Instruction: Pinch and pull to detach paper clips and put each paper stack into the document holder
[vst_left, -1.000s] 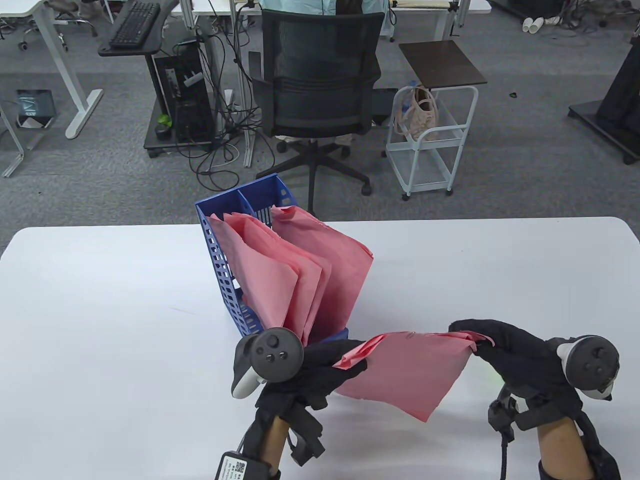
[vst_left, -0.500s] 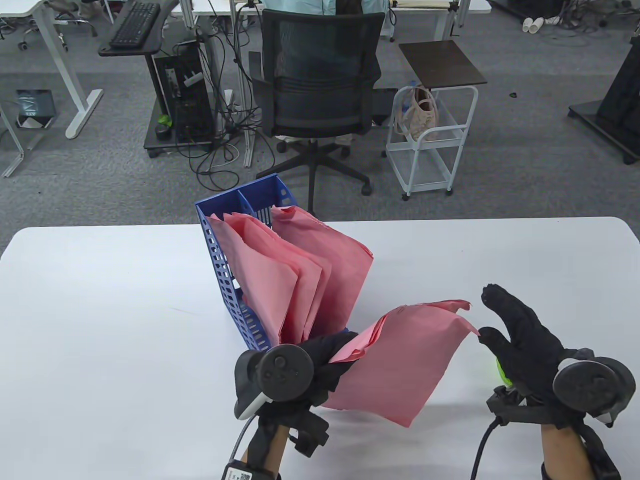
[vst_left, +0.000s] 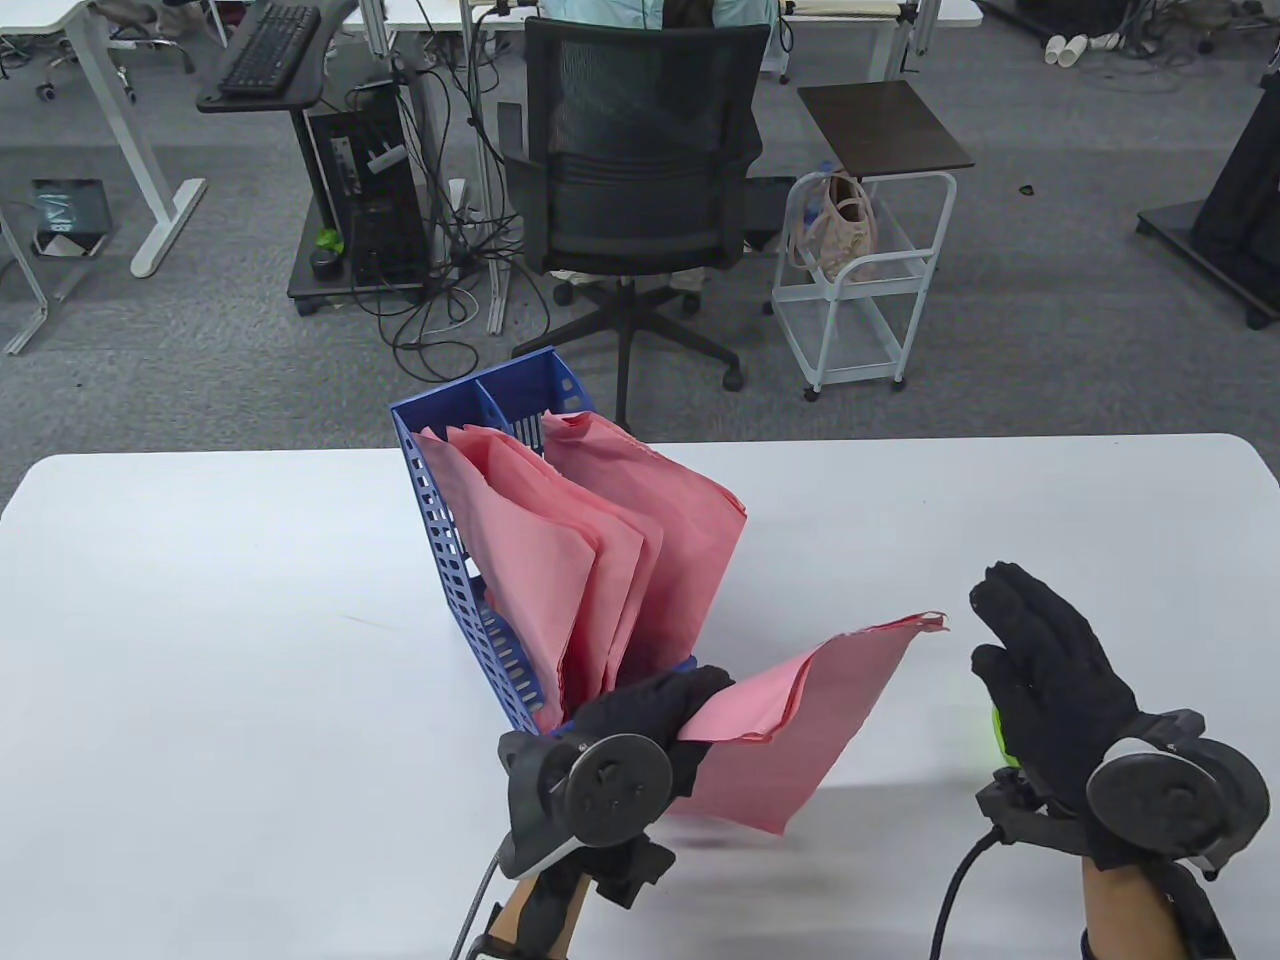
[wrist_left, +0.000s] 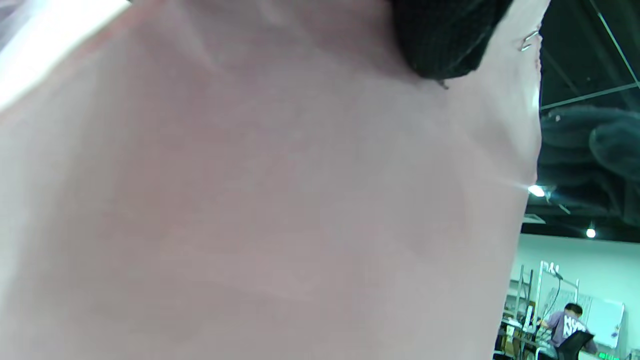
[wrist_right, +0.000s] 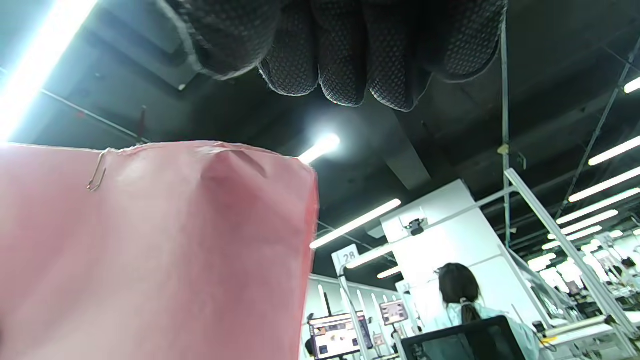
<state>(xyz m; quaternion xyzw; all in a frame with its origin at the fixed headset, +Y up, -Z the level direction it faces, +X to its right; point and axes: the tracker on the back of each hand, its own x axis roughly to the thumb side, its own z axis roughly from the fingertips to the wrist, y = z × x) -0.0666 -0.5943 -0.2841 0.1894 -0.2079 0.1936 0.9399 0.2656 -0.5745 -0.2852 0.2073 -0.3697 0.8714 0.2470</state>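
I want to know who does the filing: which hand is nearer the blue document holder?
Left. The left hand grips the pink paper stack right at the near end of the blue document holder. The right hand hangs open well off to the holder's right, past the stack's far corner.

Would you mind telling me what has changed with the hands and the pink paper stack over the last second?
The right hand let go of the pink paper stack and drew back, fingers now straight and apart from it. The left hand kept its grip on the other corner and shifted slightly right, so the stack hangs from it alone. A paper clip is on the stack. The blue document holder and its papers stayed put.
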